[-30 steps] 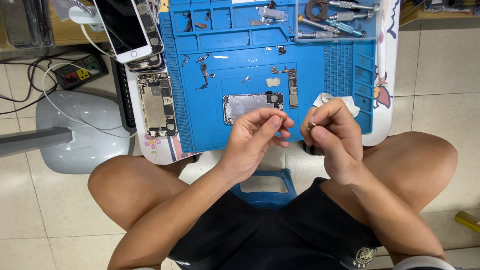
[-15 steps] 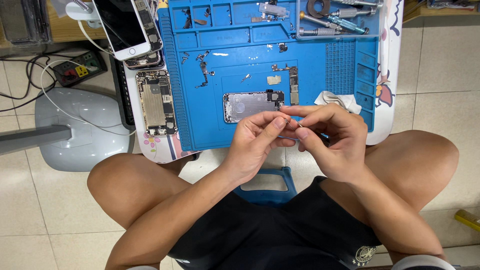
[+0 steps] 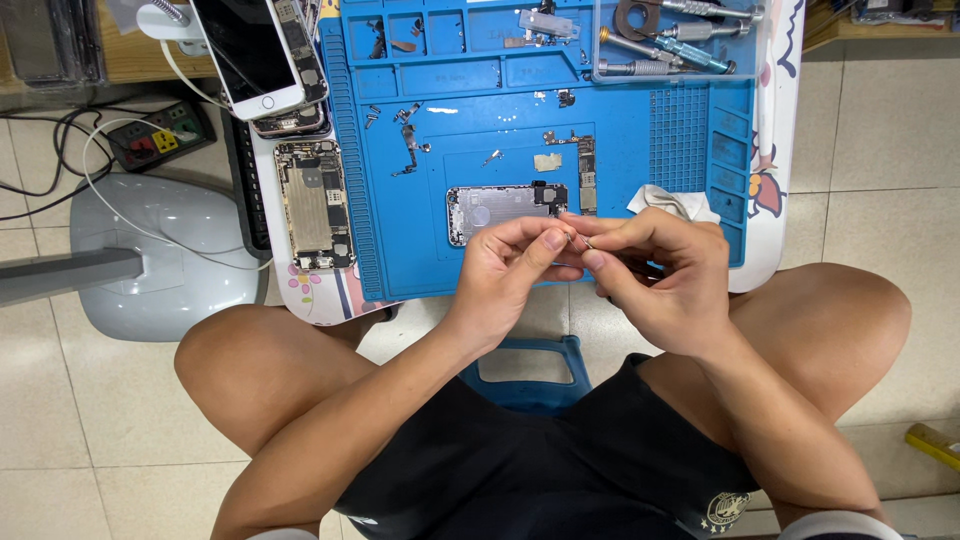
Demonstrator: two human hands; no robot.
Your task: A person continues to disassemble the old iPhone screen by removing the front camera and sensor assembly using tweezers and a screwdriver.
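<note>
Worktop: blue rubber repair mat [image 3: 420, 260], just beyond the grip, keeps loose parts contained.
Phone: open silver phone housing [image 3: 505, 208], directly past the fingertips.
Hands: left hand [image 3: 510, 270] and right hand [image 3: 665, 280] meet fingertip to fingertip.
Part: tiny metal piece [image 3: 588, 243], pinched tight between both grips, raised clear for close handling.

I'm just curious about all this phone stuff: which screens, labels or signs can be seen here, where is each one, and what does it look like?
White smartphone: top left, lying tilted across another opened handset; rectangular, with a dark, unlit screen.
Small crest: bottom right on the black shorts; round, pale emblem.
Cartoon print: right edge of the white table, beside the blue work mat; dark and orange figure.
No packages or signs in view.
</note>
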